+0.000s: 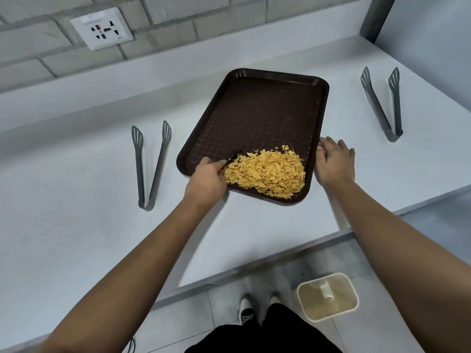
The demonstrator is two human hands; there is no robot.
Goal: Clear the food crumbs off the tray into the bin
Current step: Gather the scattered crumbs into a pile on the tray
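A dark brown tray (257, 115) lies on the white counter, turned at an angle. A heap of yellow flake crumbs (267, 171) fills its near right corner. My left hand (207, 178) lies over the tray's near rim, and its fingers touch the left side of the heap. My right hand (334, 161) rests with relaxed fingers on the counter against the tray's right rim. A small cream bin (327, 296) stands on the floor below the counter's front edge, to the right of my feet.
Grey tongs (150, 164) lie on the counter left of the tray, and a second pair of tongs (382, 103) lies to the right. A wall socket (102, 29) sits on the brick wall behind. The counter's front edge runs diagonally above the bin.
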